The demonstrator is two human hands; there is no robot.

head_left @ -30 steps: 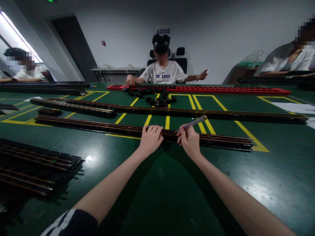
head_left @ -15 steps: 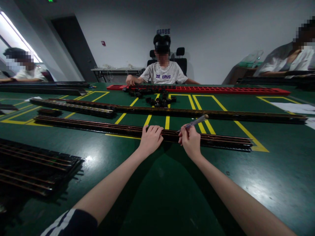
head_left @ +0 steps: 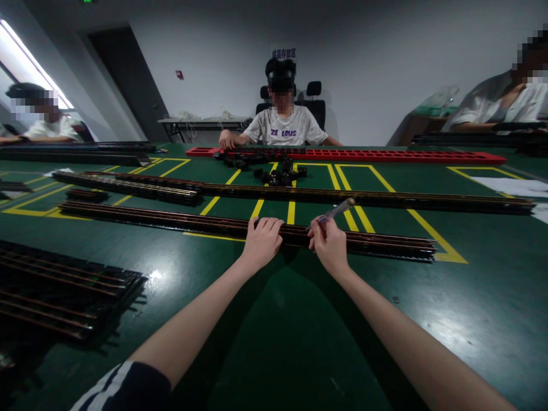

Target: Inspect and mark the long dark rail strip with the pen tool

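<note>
A long black strip [head_left: 385, 243] with copper-coloured lines runs across the table in front of me. My left hand [head_left: 263, 242] lies over its middle, fingers curled over the far edge and gripping it. Just to the right, my right hand [head_left: 329, 242] pinches a slim pen-like tool with a clear handle [head_left: 338, 211]. The handle slants up and to the right, while its tip points down at the strip close to my left fingers. Whether the tip touches the strip I cannot tell.
Behind lies another long dark strip [head_left: 363, 197], with shorter strips [head_left: 141, 187] at left. Stacked strips [head_left: 51, 291] fill the near left. Black parts [head_left: 280, 174] and a red slotted tray [head_left: 385, 157] lie farther back. A person [head_left: 285, 123] sits opposite; others sit at both sides.
My right hand and the tool have shifted slightly left. The strip's right end has also slid a little left. My left hand stays nearly where it was.
</note>
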